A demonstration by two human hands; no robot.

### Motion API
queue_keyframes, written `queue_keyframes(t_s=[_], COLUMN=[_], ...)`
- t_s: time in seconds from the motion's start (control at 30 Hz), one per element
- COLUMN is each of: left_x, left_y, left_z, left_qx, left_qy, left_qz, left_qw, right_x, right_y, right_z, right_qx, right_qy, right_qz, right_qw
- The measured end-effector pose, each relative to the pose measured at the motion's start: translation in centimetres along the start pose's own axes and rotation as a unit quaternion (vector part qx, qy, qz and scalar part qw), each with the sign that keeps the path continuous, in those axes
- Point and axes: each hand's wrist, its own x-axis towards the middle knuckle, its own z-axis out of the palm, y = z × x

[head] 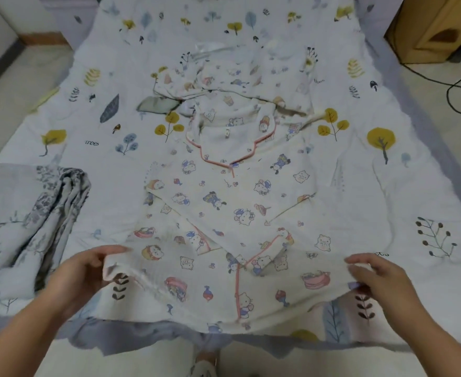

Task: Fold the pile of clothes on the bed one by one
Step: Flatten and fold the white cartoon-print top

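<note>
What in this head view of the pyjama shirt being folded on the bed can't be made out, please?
- Fingertips of the left hand: tucked under the pyjama shirt hem.
- Right hand: its thumb is hidden under the hem.
- Clothes pile behind the shirt: bunched and blurred, item count unclear.
- Folded grey floral fabric: cut by the left edge.
- Cardboard box: cut by the top-right corner.

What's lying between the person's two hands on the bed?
In the head view, the pajama top's bottom hem spans from left hand to right hand; both grip its corners.
</note>
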Motion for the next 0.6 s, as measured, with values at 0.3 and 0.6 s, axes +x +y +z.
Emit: queue_keyframes(t_s=[0.3, 0.6], left_x=[7.1, 16.9], left_y=[6.2, 13.1], left_z=[0.3, 3.6], left_qx=[0.12, 0.166], left_qy=[0.0, 0.107], left_qz=[0.096, 0.2], left_qw=[0.988, 0.959], right_x=[7.4, 18.8], right_y=[-7.0, -12.4], right_z=[0.2, 2.3], right_qx=[-0.011, 0.019], right_qy=[-0.031, 0.092], right_qz=[-0.062, -0.081], right_qw=[0.998, 0.992])
